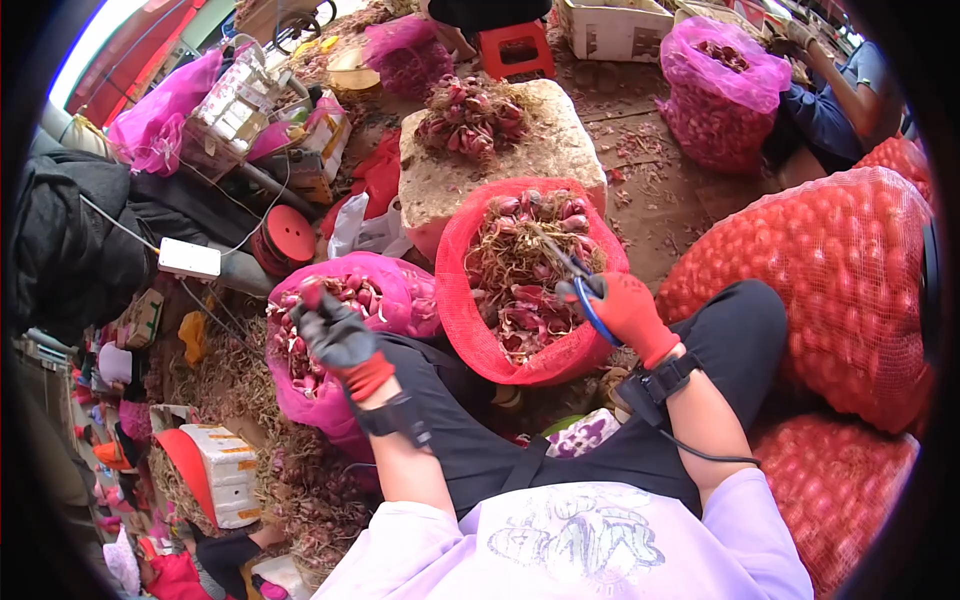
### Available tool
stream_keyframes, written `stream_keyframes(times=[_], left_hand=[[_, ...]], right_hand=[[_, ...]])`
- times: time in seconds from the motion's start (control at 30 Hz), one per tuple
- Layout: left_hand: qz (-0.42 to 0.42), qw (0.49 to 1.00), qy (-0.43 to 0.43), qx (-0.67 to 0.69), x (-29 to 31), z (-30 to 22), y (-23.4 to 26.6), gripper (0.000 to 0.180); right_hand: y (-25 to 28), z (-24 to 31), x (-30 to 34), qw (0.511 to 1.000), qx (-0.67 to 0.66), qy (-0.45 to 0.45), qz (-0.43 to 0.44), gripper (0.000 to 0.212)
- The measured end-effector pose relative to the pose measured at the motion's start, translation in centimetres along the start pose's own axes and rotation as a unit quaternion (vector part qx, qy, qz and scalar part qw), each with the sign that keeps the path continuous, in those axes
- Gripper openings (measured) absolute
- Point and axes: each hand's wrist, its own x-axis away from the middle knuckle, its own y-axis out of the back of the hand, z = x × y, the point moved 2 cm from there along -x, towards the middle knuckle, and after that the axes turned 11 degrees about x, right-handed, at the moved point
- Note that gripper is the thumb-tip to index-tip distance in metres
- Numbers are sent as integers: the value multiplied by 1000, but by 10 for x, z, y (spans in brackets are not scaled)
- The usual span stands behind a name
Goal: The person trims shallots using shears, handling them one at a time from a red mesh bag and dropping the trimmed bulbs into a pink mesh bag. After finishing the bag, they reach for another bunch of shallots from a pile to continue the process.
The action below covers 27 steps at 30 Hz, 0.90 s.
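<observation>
My right hand (632,308), in a red and dark work glove, grips a pair of scissors (597,318) by the blue handles. Its blades point up and left over an open red mesh bag (455,330) of shallots with dried roots and stalks (500,265). At the left, my gloved left hand (340,335) hangs over a pink mesh bag (345,425) of trimmed shallots (365,295). Motion smears its fingers, and a reddish spot at the fingertips could be glove or shallot.
A pale foam block (570,125) ahead bears a bunch of shallots (475,118). Big red mesh sacks (800,280) crowd my right side. Beyond them, a person (850,100) sits by a pink bag (715,110). A red stool (515,50) stands at the back. A white power strip (190,258) hangs left.
</observation>
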Motion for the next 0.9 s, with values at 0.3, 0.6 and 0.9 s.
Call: stream_keyframes(times=[0.3, 0.6, 0.9], left_hand=[[116, 888, 413, -164, 84, 80, -25, 28], [555, 353, 42, -752, 178, 151, 45, 29], [85, 738, 561, -365, 130, 131, 11, 26]], right_hand=[[17, 3, -4, 998, -34, -43, -25, 31], [-12, -15, -9, 995, 11, -25, -99, 32], [-14, -11, -18, 981, -184, 13, -54, 39]])
